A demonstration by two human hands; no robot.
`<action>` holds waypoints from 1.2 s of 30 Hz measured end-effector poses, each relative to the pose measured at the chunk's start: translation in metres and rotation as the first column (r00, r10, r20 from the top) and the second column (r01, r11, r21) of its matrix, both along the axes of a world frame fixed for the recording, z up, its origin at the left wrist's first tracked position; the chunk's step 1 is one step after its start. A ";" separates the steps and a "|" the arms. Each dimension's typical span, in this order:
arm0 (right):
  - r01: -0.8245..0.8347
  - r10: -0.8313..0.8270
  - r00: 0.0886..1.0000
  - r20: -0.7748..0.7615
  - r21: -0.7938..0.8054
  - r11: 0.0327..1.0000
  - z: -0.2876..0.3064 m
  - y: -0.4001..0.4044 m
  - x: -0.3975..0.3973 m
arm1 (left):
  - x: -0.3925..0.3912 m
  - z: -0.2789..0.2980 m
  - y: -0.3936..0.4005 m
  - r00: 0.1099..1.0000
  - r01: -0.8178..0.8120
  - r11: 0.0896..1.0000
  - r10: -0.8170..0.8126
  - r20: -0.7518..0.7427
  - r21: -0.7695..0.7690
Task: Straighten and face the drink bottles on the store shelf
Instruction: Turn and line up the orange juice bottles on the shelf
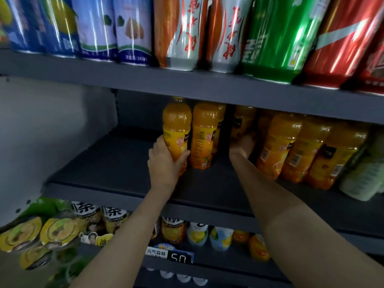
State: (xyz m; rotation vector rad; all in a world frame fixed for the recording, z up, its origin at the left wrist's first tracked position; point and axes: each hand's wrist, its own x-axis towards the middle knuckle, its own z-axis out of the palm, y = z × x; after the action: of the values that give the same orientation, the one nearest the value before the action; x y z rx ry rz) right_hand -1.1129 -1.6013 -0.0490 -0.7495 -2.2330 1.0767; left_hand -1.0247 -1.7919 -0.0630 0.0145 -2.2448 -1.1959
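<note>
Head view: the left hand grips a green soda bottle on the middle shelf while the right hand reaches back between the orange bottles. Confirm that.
Not quite. The head view shows the left hand gripping an orange juice bottle, not a green one. The right hand does reach back between the orange bottles on the middle shelf.

Arms: two forearms are seen, bare up to the frame edge.
Hands: left hand (164,161) and right hand (243,147) are uncovered.

Dim shelf interior, glare streaks on top-row cans (180,32), motion blur + wide-angle bending at edges.
</note>
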 end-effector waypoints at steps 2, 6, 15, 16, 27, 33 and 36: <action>-0.007 0.003 0.997 -0.081 -0.060 0.998 -0.005 -0.011 0.017 | 0.001 0.002 -0.002 1.000 0.025 1.000 -0.025 0.006 0.002; 0.002 -0.012 0.986 -0.165 -0.058 0.998 -0.015 -0.024 0.059 | 0.001 0.004 -0.006 0.994 0.096 0.995 -0.097 0.051 0.026; -0.183 0.155 0.978 -0.139 -0.212 0.960 0.019 -0.019 0.064 | -0.001 0.012 -0.011 0.977 0.178 0.982 -0.184 0.111 0.057; -0.204 0.178 0.974 -0.140 -0.197 0.959 0.018 -0.021 0.075 | -0.001 0.014 -0.012 0.972 0.193 0.979 -0.200 0.124 0.071; -0.712 0.475 0.702 -0.531 -0.499 0.494 0.046 -0.020 0.210 | 0.092 0.037 0.009 0.554 0.592 0.624 -0.775 0.305 0.511; -0.697 0.483 0.716 -0.504 -0.562 0.446 0.052 -0.015 0.234 | 0.116 0.047 0.018 0.305 0.412 0.243 -0.945 0.119 0.878; -0.570 0.419 0.807 -0.416 -0.732 0.373 0.050 -0.001 0.241 | 0.117 0.047 0.017 0.555 0.608 0.587 -0.796 0.243 0.535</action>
State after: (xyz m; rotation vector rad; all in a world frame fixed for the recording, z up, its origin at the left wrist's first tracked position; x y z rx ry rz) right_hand -0.8717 -1.6026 0.0009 -0.2380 -1.7065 2.5315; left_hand -0.9074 -1.7746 -0.0159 -0.6008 -2.4266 -2.3101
